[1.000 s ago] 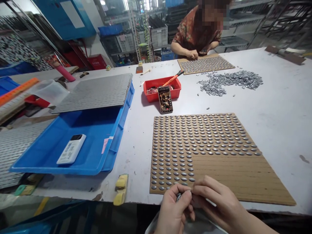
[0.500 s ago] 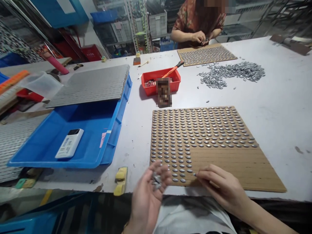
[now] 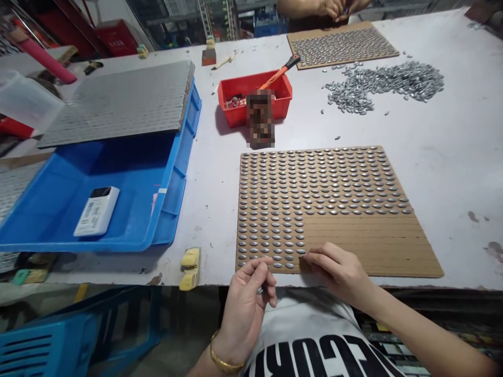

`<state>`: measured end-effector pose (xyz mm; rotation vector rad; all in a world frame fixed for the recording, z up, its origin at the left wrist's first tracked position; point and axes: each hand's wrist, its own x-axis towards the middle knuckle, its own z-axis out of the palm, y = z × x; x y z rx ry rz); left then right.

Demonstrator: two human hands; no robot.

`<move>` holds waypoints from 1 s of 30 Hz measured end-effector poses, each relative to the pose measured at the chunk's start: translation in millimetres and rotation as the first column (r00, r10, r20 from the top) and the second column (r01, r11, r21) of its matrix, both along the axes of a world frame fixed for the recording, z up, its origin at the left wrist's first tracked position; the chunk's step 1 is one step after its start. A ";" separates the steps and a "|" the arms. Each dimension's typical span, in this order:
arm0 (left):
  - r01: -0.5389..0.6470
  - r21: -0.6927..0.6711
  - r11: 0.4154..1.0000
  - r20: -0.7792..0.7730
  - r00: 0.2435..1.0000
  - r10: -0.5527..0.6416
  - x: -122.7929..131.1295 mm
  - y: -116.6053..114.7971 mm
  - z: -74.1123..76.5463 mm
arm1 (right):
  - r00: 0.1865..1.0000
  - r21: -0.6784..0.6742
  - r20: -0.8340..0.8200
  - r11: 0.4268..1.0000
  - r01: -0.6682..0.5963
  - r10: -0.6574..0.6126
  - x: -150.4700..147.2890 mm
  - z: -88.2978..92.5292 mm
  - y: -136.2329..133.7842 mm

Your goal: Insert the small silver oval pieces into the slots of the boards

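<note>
A brown grooved board (image 3: 365, 246) lies on the white table (image 3: 451, 157) in front of me, most of its rows filled with small silver oval pieces (image 3: 314, 183). My left hand (image 3: 247, 303) hovers at the board's near left corner, fingers curled around a few silver pieces. My right hand (image 3: 338, 272) rests on the board's near edge, fingertips pinched on a piece at the end of the lowest filled row.
A blue tray (image 3: 129, 178) holding a white device (image 3: 96, 211) sits left, with a grey sheet (image 3: 118, 102) across its back. A red bin (image 3: 255, 94), a phone (image 3: 260, 119) and a loose pile of silver pieces (image 3: 385, 84) lie beyond. Another person's hands (image 3: 334, 8) work at a second board (image 3: 341, 44).
My hands parted from in front of my body. The right hand moved onto the board's lowest filled row; the left went from open-palmed to curled. The view tilted downward.
</note>
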<state>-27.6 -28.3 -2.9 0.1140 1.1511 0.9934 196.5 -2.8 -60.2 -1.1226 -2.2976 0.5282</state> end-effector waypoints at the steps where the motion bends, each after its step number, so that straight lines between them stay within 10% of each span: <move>1: 0.002 -0.006 1.000 0.004 1.000 -0.002 1.5 -0.9 -1.9 | 1.000 0.016 0.011 1.000 -0.010 0.010 -1.1 -0.6 0.2; 17: 0.103 -0.012 0.995 0.100 0.990 -0.102 12.9 -7.9 -13.6 | 0.984 0.107 0.174 0.992 -0.065 0.046 -7.4 1.9 2.1; 30: 0.094 0.089 0.992 0.102 0.989 -0.103 30.2 -6.3 -13.6 | 0.938 -0.089 -0.347 0.994 -0.061 0.027 -28.7 40.3 -9.4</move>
